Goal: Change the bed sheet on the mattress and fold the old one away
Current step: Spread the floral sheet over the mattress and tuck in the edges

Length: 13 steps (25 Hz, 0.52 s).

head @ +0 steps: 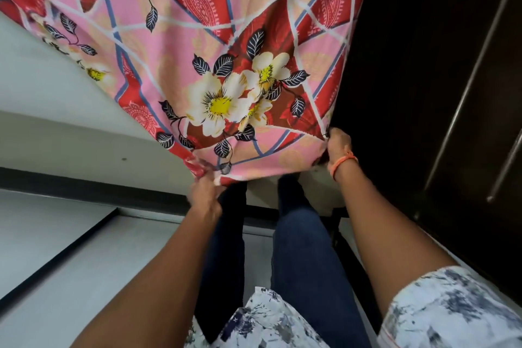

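A pink and red bed sheet (pixel 197 45) with white flowers and dark leaves fills the upper half of the view, stretched out in front of me. My left hand (pixel 204 189) grips its near edge at the lower left. My right hand (pixel 339 147), with an orange band on the wrist, grips the same edge further right. The cloth sags a little between the two hands. A pale grey mattress (pixel 50 87) lies bare to the left, partly under the sheet.
A dark wardrobe (pixel 440 93) with long metal handles stands close on the right. My legs in blue jeans (pixel 305 248) stand on a pale tiled floor (pixel 56 277) at the bed's foot. A dark bed-frame edge (pixel 84 186) runs along the mattress.
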### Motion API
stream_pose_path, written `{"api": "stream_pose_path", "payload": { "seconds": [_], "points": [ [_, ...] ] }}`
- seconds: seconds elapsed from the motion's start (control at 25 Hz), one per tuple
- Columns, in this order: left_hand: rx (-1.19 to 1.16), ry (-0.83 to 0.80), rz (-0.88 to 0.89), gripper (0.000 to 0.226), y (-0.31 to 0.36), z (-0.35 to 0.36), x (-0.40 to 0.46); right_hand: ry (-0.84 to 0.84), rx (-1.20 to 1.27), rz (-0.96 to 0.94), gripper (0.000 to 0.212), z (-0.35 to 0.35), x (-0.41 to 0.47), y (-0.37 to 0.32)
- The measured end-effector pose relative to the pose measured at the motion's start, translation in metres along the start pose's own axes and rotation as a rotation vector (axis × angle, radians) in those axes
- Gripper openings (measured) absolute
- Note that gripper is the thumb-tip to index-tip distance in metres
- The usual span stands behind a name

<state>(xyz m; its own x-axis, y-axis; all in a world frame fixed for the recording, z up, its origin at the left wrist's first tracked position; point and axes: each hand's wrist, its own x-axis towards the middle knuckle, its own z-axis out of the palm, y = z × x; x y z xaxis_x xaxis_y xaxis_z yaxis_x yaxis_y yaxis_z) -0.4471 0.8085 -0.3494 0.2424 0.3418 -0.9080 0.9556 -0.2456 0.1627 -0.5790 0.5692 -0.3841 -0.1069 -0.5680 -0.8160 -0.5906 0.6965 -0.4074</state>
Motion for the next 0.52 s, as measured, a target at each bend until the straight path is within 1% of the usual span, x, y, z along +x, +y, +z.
{"api": "stream_pose_path", "payload": {
  "seconds": [0.04,0.08,0.12,0.16,0.24,0.32,0.4,0.44,0.48,0.52],
  "points": [
    [0.003,0.157,0.019,0.022,-0.001,-0.010,0.000,-0.005,-0.102,-0.001,0.022,-0.004,-0.001,0.001],
    [0.023,0.270,0.056,0.028,0.000,-0.017,-0.001,0.018,-0.224,-0.039,0.020,-0.009,-0.001,0.004],
    [0.053,0.326,0.079,0.041,0.001,-0.018,0.001,0.050,-0.335,-0.061,0.020,-0.013,-0.001,0.007],
    [0.086,0.343,0.074,0.053,-0.001,-0.017,0.002,0.082,-0.404,-0.068,0.021,-0.018,0.003,0.011],
    [0.046,0.324,-0.031,0.067,-0.011,0.000,-0.001,0.122,-0.435,-0.001,0.024,-0.028,0.009,0.015],
    [0.059,0.318,-0.074,0.066,-0.016,0.032,-0.035,0.137,-0.436,0.080,0.028,-0.038,0.009,0.014],
    [0.055,0.274,-0.056,0.063,-0.034,0.067,-0.057,0.115,-0.352,0.108,0.031,-0.047,0.013,0.015],
    [0.028,0.215,-0.057,0.061,-0.047,0.086,-0.064,0.062,-0.287,0.142,0.032,-0.050,0.012,0.014],
    [-0.016,0.123,-0.045,0.058,-0.064,0.102,-0.064,0.020,-0.221,0.175,0.036,-0.051,0.011,0.014],
    [-0.074,0.018,-0.050,0.050,-0.081,0.116,-0.065,0.032,-0.138,0.190,0.039,-0.051,0.011,0.013]
  ]
}}
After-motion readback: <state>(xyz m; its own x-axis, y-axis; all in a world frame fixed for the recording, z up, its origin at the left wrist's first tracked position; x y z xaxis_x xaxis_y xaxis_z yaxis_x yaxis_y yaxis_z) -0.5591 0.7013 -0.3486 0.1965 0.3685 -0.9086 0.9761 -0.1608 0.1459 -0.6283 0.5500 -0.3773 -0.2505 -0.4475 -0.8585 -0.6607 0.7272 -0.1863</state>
